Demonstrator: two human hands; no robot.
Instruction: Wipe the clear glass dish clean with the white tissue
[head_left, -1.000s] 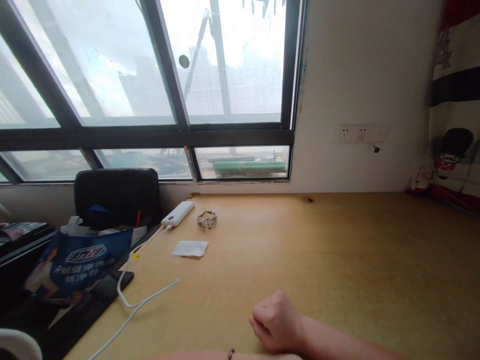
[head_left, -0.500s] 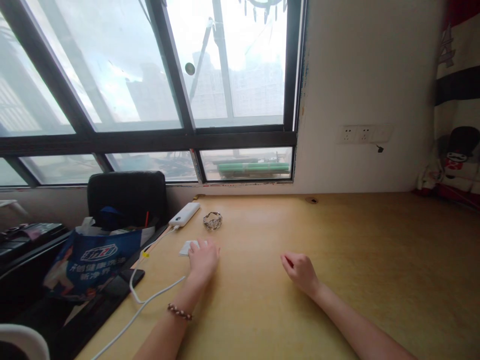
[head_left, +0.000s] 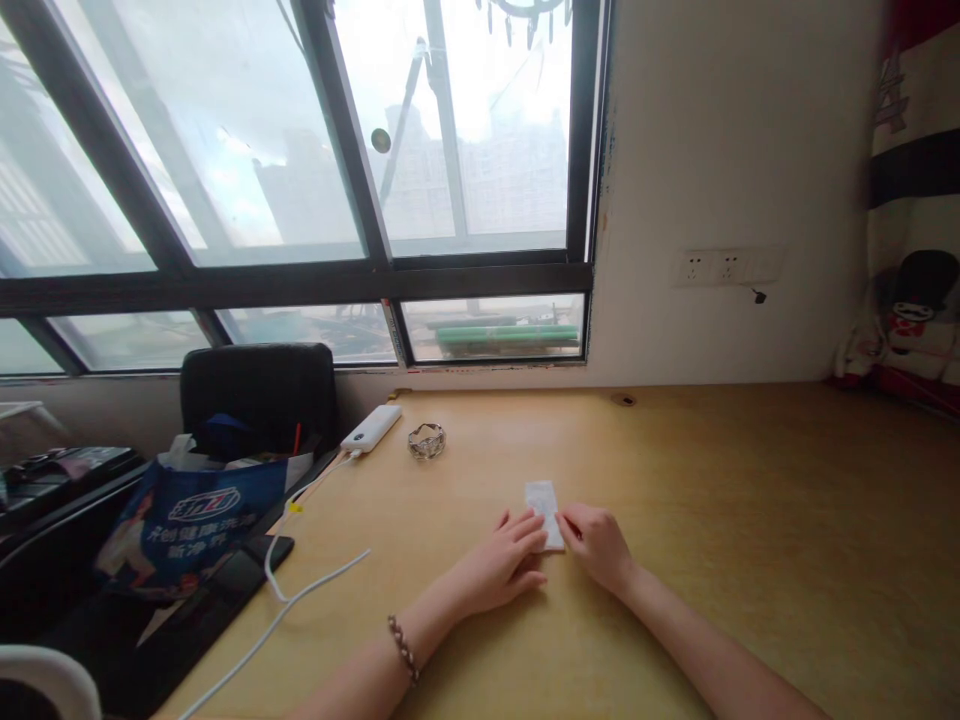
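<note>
A small white folded tissue (head_left: 541, 496) lies on the wooden table between my two hands. Over its lower left part rest the fingertips of my left hand (head_left: 504, 562), whose fingers are stretched out and spread, thumb apart. My right hand (head_left: 600, 545) is curled, thumb and forefinger pinched at the tissue's right edge; its other fingers are tucked under. A braided bracelet (head_left: 403, 650) circles my left wrist.
On the table's left side are a silvery openwork ring (head_left: 426, 441), a white power bank (head_left: 371, 429) and its white cable (head_left: 281, 610). A blue bag (head_left: 195, 520) sits on a black chair (head_left: 257, 385) beyond the left edge. Wall and window stand behind the table (head_left: 712, 470).
The tissue has moved right, from the table's left side to in front of me, along with my left hand. My right hand has stayed almost in place and now touches the tissue's edge.
</note>
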